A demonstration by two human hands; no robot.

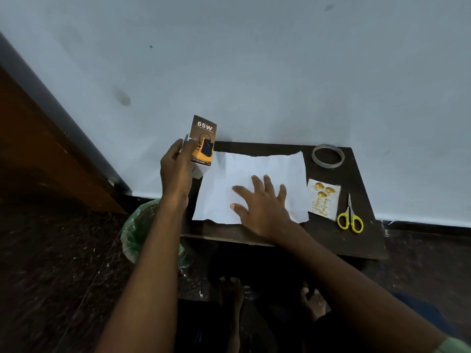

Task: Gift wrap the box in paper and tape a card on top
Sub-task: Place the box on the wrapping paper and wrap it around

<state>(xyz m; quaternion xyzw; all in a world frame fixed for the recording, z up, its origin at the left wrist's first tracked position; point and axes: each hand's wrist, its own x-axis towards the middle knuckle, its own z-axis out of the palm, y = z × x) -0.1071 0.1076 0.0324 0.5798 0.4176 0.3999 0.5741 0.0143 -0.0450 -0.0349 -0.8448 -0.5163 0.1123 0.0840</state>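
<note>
The left hand [175,169] holds the charger box [202,141] up, fingers curled round its lower left side, just past the left edge of the white paper [254,171]. The right hand [260,202] lies flat on the paper, fingers spread. The birthday card [323,200] sits to the right of the paper, on the dark table [356,245].

One head view only, so nothing is shared with another. You look steeply down and forward from above a small dark table [356,240] against a pale wall [254,72], at about arm's reach; wide-angle, edges blurred, probably some distortion.
</note>
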